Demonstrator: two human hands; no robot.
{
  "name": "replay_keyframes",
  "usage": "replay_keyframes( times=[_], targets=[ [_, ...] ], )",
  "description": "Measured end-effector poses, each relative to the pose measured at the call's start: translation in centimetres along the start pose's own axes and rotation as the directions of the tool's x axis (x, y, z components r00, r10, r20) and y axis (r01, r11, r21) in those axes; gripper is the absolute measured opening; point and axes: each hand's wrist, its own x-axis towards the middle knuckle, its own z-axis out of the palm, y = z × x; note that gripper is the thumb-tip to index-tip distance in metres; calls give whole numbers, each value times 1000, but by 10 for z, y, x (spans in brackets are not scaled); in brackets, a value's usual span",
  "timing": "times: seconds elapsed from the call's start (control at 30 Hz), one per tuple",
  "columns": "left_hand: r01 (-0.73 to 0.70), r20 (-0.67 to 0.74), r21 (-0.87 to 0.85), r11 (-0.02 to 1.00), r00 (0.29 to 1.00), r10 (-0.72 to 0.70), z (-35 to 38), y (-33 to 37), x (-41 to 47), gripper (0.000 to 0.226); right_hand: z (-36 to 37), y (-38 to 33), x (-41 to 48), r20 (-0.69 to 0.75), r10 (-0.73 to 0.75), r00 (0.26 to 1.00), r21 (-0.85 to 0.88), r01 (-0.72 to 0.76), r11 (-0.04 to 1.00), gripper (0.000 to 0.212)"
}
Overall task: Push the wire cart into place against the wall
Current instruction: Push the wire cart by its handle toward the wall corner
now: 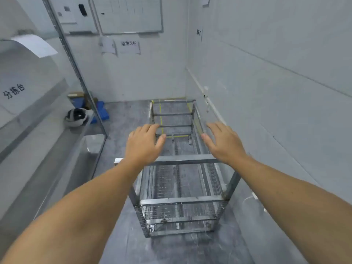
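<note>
A long wire cart (181,200) of grey metal frame and mesh stands on the floor in front of me, its long side close along the right wall (266,92) and its far end near the back wall (152,77). My left hand (144,143) and my right hand (224,141) hover above the cart's near top bar (182,159), palms down with fingers spread. Neither hand holds anything, and I cannot tell whether they touch the frame.
A metal shelving rack (76,77) and a white sorting counter (28,111) line the left side, with a black-and-white helmet (76,117) on a ledge. Blue crates (101,109) and boxes sit in the back left corner. Yellow floor tape (161,119) shows under the cart.
</note>
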Motion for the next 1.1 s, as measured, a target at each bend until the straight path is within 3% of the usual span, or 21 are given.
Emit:
replay_keyframes(
  times=[0.13, 0.23, 0.43, 0.63, 0.77, 1.1],
  targets=[
    [0, 171, 70, 998, 985, -12, 35, -7, -17, 55, 29, 23, -21, 164, 31, 986, 13, -33, 999, 67],
    [2, 242, 94, 996, 970, -24, 58, -17, -26, 53, 50, 44, -34, 205, 30, 978, -30, -24, 999, 68],
    [10, 229, 121, 993, 973, -38, 79, -33, -27, 42, 69, 65, -41, 194, 2, 981, -177, 33, 984, 67],
    [24, 276, 140, 990, 959, -62, 87, -48, -14, 53, 81, 78, -26, 241, 9, 970, -233, 49, 971, 65],
    [-5, 261, 160, 987, 965, -38, 91, -51, -14, 55, 91, 80, -22, 196, 9, 981, -279, 47, 959, 59],
    [-19, 268, 207, 978, 963, -38, 100, -45, -2, 64, 94, 97, -2, 167, -7, 986, -239, 48, 970, 56]
  ],
)
